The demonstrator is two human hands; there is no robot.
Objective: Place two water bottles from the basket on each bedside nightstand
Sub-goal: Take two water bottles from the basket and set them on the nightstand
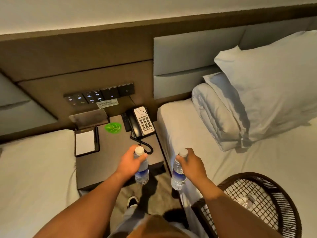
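My left hand (131, 161) grips a clear water bottle (142, 172) with a white cap and blue label by its neck, held upright above the front right corner of the dark nightstand (109, 152). My right hand (192, 163) holds a second, matching water bottle (178, 176) by its neck, hanging over the left edge of the right bed. A dark woven basket (281, 194) sits on the right bed at the lower right, with another clear bottle (248, 201) lying inside it.
On the nightstand lie a corded phone (141, 124), a remote (125, 121), a green leaf-shaped card (112, 127), a notepad (85, 142) and a folder stand (90, 116). A switch panel (99, 97) is on the wall. Beds flank both sides; pillows (267, 86) rest on the right bed.
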